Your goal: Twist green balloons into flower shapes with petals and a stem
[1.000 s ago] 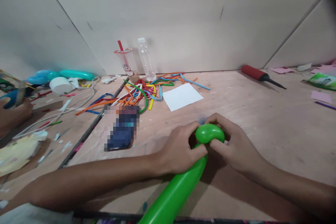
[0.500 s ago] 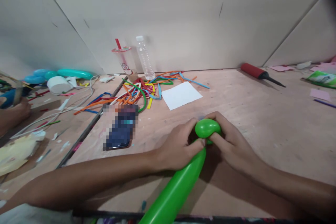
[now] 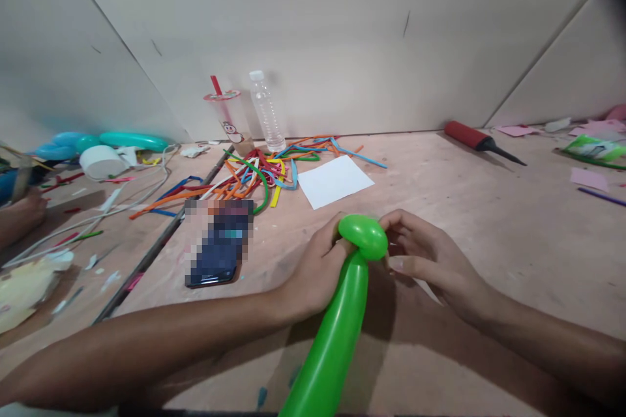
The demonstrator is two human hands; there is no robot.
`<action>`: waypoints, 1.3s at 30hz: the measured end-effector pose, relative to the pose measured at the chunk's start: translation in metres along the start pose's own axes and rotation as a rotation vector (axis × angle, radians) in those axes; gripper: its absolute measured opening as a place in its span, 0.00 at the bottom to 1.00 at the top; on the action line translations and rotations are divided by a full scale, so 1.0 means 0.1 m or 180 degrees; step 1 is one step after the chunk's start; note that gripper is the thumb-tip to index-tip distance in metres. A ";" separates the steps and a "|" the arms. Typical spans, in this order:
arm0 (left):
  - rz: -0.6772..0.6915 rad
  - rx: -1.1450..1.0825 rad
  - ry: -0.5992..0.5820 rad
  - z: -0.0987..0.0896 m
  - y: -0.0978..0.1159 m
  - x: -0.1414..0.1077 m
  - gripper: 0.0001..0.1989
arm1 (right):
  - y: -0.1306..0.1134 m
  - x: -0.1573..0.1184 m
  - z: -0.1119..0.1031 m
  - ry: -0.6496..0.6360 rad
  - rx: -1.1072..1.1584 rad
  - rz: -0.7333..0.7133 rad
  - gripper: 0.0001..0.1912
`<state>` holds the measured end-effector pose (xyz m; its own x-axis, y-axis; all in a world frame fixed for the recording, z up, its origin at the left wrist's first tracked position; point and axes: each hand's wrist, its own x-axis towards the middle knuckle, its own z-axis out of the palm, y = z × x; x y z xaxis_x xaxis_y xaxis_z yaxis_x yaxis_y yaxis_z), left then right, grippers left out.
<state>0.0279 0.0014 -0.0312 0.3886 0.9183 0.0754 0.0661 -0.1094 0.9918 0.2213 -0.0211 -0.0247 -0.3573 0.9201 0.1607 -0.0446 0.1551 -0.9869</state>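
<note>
The right hand (image 3: 443, 257) has just loosened, fingers parted; the left hand (image 3: 315, 273), fingers closed on the long green rubber balloon (image 3: 336, 332), seemingly secures its twist alone.

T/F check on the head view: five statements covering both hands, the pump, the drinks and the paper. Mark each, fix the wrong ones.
1. The left hand holds the green balloon. True.
2. The right hand is clenched in a fist. False: its thumb and fingers are parted, close to the balloon's rounded end.
3. The pump lies left of the cup in the picture. False: it lies to the right.
4. The bottle stands upright with its cap on. True.
5. The paper right of the coloured strips is pink. False: it is white.
</note>
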 end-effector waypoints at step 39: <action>0.1931 0.1105 -0.0637 -0.06 0.05 -0.11 0.14 | 0.01 -0.04 0.05 -0.0107 -0.2925 -0.0400 0.06</action>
<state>0.0180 -0.0073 -0.0261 0.6080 0.5741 0.5485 0.0606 -0.7223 0.6889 0.2180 -0.0262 -0.0268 -0.4273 0.8686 0.2510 0.6670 0.4903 -0.5610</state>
